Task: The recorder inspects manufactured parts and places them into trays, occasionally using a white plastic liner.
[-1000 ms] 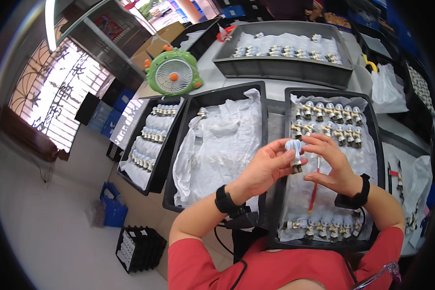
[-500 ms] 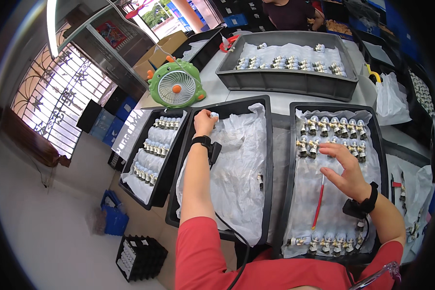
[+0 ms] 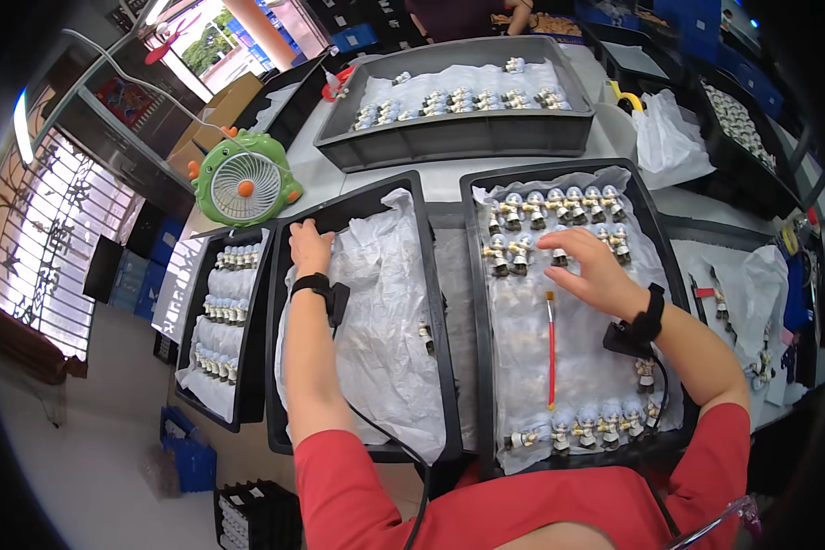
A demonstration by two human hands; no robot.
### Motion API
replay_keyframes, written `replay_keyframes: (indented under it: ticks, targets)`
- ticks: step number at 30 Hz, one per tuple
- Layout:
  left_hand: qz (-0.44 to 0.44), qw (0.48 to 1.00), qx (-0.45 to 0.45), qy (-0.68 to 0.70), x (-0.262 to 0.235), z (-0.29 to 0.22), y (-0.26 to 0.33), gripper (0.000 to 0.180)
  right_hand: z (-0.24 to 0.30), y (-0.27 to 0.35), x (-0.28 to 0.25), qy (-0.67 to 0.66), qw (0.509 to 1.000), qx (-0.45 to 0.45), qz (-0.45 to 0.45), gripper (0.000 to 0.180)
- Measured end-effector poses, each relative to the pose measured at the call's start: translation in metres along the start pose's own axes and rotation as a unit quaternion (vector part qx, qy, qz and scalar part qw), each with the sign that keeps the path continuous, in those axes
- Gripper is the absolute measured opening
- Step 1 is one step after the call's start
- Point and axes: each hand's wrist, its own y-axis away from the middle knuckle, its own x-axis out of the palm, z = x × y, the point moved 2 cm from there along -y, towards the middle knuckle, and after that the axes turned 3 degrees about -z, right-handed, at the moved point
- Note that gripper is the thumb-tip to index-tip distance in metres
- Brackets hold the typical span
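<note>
My left hand (image 3: 310,247) is at the far left corner of the middle black tray (image 3: 435,302), fingers bent down and drawn together; what they hold, if anything, is hidden. Crumpled white lining covers that tray, and one small figurine (image 3: 425,337) lies by its right side. Over the right black tray (image 3: 674,275), my right hand (image 3: 591,268) is open, thumb and fingers apart, above the second row of white-and-blue figurines (image 3: 513,255). A red-handled paintbrush (image 3: 551,357) lies below it on the lining. Another row of figurines (image 3: 605,426) lies at the near end.
To the left, a narrower black tray (image 3: 247,394) holds several rows of figurines. A deep grey tray (image 3: 458,142) with more figurines stands at the back, beside a green fan (image 3: 245,183). At right are a white plastic bag (image 3: 669,137) and another lined tray (image 3: 720,238).
The view has shifted, so the trays appear further left. A pale figurine visible in my left fingertips before no longer shows. My right hand stays open over the figurine rows.
</note>
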Motion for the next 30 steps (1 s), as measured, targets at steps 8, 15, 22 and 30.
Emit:
replay_keyframes:
  ticks: [8,15,22,30]
  targets:
    - [0.337,0.715,0.005,0.613,-0.128,-0.136,0.083,0.035,-0.009,-0.025,0.034,0.232,0.965,0.046,0.112,0.065]
    - [0.477,0.612,0.066,0.627,-0.181,-0.179,0.192,0.046,0.009,-0.031,0.015,-0.013,0.999,0.021,0.047,0.061]
    - [0.424,0.561,-0.064,0.708,-0.134,-0.179,0.215,0.047,0.079,0.006,-0.008,-0.200,0.976,-0.046,0.074,0.068]
    - [0.432,0.525,-0.053,0.732,-0.123,-0.186,0.223,0.047,0.065,0.012,-0.004,-0.199,0.978,-0.055,0.041,0.073]
